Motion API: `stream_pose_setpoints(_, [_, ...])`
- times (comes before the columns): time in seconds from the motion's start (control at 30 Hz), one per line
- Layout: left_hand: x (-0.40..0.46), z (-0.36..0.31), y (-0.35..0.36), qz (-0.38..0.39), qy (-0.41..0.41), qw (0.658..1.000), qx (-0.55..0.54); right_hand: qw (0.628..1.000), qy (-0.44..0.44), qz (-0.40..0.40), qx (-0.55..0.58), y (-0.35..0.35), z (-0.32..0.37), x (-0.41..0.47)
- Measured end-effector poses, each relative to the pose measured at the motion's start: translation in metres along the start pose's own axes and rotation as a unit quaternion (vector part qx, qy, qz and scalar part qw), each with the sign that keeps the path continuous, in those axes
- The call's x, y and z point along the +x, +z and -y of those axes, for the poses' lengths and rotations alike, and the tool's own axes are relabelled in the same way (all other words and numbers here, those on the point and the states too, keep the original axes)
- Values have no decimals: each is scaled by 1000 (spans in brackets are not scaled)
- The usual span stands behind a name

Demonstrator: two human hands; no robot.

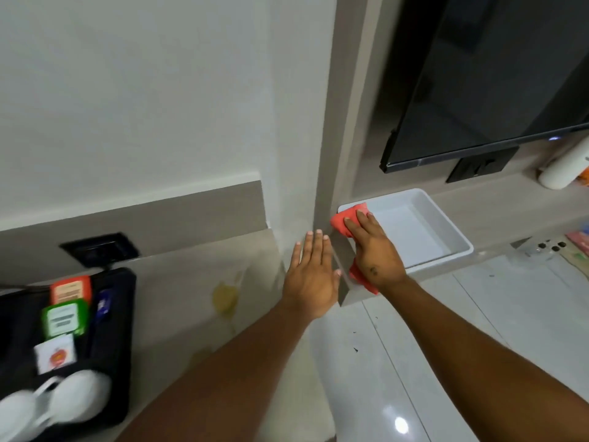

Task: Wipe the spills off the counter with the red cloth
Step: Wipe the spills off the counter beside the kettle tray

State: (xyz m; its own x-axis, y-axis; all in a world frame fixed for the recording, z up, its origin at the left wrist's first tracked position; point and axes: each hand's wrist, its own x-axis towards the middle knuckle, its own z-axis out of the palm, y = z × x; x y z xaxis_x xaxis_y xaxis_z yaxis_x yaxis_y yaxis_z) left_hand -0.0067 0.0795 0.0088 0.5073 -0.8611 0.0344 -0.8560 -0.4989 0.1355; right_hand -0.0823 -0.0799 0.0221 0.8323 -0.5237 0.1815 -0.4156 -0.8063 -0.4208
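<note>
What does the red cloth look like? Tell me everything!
The red cloth is soft-looking, orange-red fabric, bunched and crumpled. It lies on the grey ledge beside the white tray, pressed flat under the right hand. Only its far end and a bit near the wrist show.

White wall (134,90), glossy tiled floor (478,330), wall-mounted dark screen (494,74).

We are seeing the red cloth (342,226) lying crumpled on the narrow ledge end of the counter (178,282), toward two o'clock from a yellowish spill (225,296) that is sitting wet on the beige counter top.
</note>
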Motion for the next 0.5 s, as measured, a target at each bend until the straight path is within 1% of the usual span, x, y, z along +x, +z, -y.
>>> stream_pose_setpoints(0.1, [-59, 23, -31, -19, -28, 999, 11, 999, -39, -9, 28, 5, 77, -49])
stream_pose_setpoints(0.2, [-130, 54, -44, -30, -44, 998, 13, 995, -38, -18, 94, 31, 144, -103])
stream_pose_setpoints(0.27, [-187, 82, -39, -19, -57, 998, 14, 992, -6, -1, 125, 58, 179, -144])
stream_pose_setpoints(0.33, [-241, 110, -22, 6, -82, 997, 1, 989, 27, 11, 147, 85, 199, -185])
stream_pose_setpoints(0.4, [-291, 137, -3, 38, -109, 993, -7, 987, 69, 24, 144, 109, 207, -222])
stream_pose_setpoints(0.5, [-347, 169, 27, 95, -129, 987, 11, 981, 151, 49, 110, 132, 201, -260])
